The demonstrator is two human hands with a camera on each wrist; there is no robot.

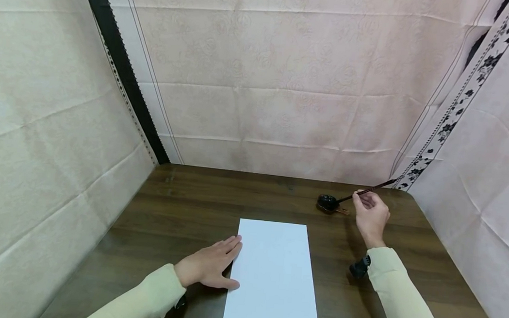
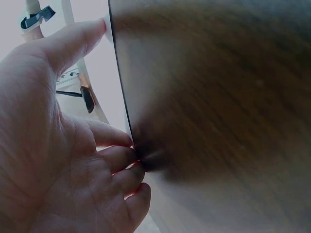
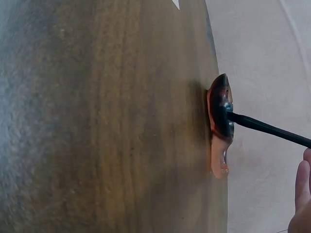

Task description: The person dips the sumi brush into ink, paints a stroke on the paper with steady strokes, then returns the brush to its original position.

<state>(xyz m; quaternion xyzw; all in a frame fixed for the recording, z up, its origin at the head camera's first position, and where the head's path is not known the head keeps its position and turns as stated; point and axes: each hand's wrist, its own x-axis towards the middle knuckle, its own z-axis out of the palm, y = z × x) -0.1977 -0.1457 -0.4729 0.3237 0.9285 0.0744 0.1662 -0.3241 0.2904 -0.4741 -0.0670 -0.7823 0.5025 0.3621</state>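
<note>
A blank white sheet of paper (image 1: 273, 277) lies on the wooden table in front of me. My left hand (image 1: 210, 265) rests at its left edge, fingers extended and thumb spread, the fingertips touching the sheet. Further back on the right, my right hand (image 1: 372, 219) pinches a slim dark brush (image 1: 380, 185) partway along its handle. The brush slants down to the left, its lower end in a small dark glossy dish (image 1: 327, 202). In the right wrist view the dish (image 3: 217, 104) shows an orange-brown rim and tail; the brush's tip is hidden inside it.
The brown wooden table (image 1: 190, 213) ends at a pale cloth backdrop (image 1: 262, 106) close behind the dish. Cloth side walls, one with a black floral border (image 1: 473, 94), stand left and right. A dark device (image 1: 359, 266) is strapped at my right wrist.
</note>
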